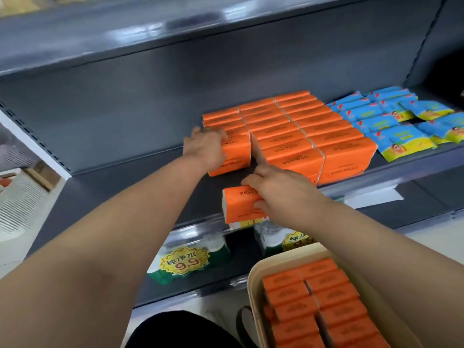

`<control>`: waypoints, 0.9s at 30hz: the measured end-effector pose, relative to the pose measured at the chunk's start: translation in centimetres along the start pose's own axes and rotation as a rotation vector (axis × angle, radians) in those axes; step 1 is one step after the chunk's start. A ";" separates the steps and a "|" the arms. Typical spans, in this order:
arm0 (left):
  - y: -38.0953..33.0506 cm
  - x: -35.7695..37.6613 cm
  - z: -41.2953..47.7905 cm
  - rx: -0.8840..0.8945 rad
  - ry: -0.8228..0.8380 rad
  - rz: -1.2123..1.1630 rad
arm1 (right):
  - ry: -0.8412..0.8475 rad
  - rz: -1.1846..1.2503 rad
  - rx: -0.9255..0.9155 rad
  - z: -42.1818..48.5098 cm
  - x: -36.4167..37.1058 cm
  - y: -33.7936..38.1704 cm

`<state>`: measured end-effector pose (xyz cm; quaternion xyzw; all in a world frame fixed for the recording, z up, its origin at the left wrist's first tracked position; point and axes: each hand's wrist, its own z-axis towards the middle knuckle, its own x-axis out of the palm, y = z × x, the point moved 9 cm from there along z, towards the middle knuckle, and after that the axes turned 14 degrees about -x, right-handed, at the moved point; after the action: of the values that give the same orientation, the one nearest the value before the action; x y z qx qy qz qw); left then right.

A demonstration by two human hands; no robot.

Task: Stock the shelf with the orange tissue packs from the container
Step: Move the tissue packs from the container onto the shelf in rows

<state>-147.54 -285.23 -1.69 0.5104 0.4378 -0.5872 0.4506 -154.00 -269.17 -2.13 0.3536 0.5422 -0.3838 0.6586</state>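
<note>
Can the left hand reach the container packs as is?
Likely yes once freed: left hand grips a shelf pack; the container is open-topped, its packs uncovered, right arm crossing only one corner.

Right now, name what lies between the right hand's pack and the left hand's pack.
Head view: only a bare strip of dark shelf. The right hand grips the near pack; the left hand holds the row's front pack.

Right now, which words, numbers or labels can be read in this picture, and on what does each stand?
"COTTON TISSUE": orange packs on the shelf, printed upside down.
"TISSUE": pack in the right hand.
"纯净水" and "9.9": yellow price sticker, lower down.
Blue packets and container packs: print too blurred to read.
</note>
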 end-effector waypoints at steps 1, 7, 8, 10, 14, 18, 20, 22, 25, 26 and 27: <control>-0.3 0.4 0.5 0.009 0.014 -0.006 | -0.004 0.005 -0.008 0.4 0.1 -0.1; -1.2 2.3 2.3 0.023 0.020 -0.103 | -0.016 -0.008 -0.015 1.1 0.5 -0.6; -1.2 2.3 2.4 0.022 0.015 -0.125 | -0.017 -0.004 -0.015 1.2 0.5 -0.5; -1.1 2.2 2.3 0.020 0.010 -0.169 | -0.014 0.005 -0.013 1.4 0.4 -0.4; 0.1 0.0 1.3 0.012 -0.050 -0.262 | 0.017 0.042 0.026 2.5 0.0 -0.3; 2.5 -3.0 0.2 0.004 -0.145 -0.293 | 0.031 0.020 0.053 4.8 -0.9 -0.5; 3.5 -3.8 -0.3 -0.002 -0.141 -0.299 | 0.027 -0.022 0.058 6.3 -1.2 -1.0; 4.1 -4.1 -0.7 -0.007 -0.123 -0.307 | 0.032 -0.079 0.064 7.8 -1.0 -1.8; 4.2 -4.2 -1.1 -0.022 -0.106 -0.322 | 0.048 -0.075 0.100 9.3 0.1 -3.2; 4.3 -4.1 -1.1 -0.026 -0.102 -0.323 | 0.046 -0.053 0.113 9.6 0.5 -3.6; 4.3 -3.9 -1.0 -0.028 -0.097 -0.326 | 0.039 -0.032 0.123 9.8 0.8 -3.9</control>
<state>-142.84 -284.81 1.88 0.3974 0.5004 -0.6704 0.3771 -153.04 -279.70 -1.54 0.3921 0.5361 -0.4200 0.6184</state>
